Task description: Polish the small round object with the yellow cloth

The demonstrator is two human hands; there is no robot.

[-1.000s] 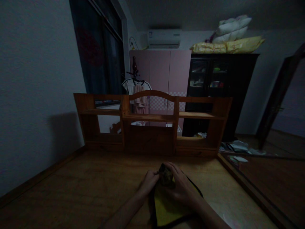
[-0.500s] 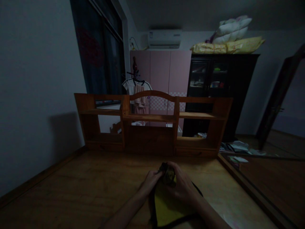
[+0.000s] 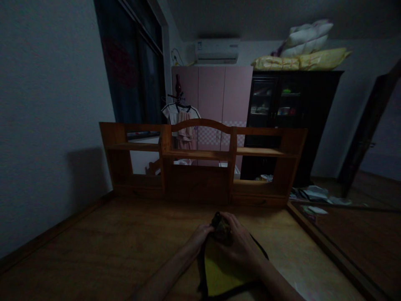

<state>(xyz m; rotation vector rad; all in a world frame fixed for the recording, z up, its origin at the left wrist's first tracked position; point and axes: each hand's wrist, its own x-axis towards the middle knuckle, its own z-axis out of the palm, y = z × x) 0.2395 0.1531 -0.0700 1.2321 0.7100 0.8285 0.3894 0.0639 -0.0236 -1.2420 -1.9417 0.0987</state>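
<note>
A yellow cloth with a dark border (image 3: 221,274) lies on the wooden desk (image 3: 109,246) close to me. Its far end is bunched into a dark wad (image 3: 222,225). My left hand (image 3: 200,236) pinches the wad from the left, fingers closed. My right hand (image 3: 239,242) curls over the wad from the right and rests on the cloth. Both forearms reach in from the bottom edge.
A wooden shelf unit (image 3: 200,161) stands along the desk's far edge. A wall runs along the left. Behind are a pink wardrobe (image 3: 213,96), a dark cabinet (image 3: 291,108) with bedding on top, and clutter on the floor (image 3: 313,194).
Both hands keep working the bunched end of the cloth with small finger movements. The view has shifted slightly. The cloth stays in place.
</note>
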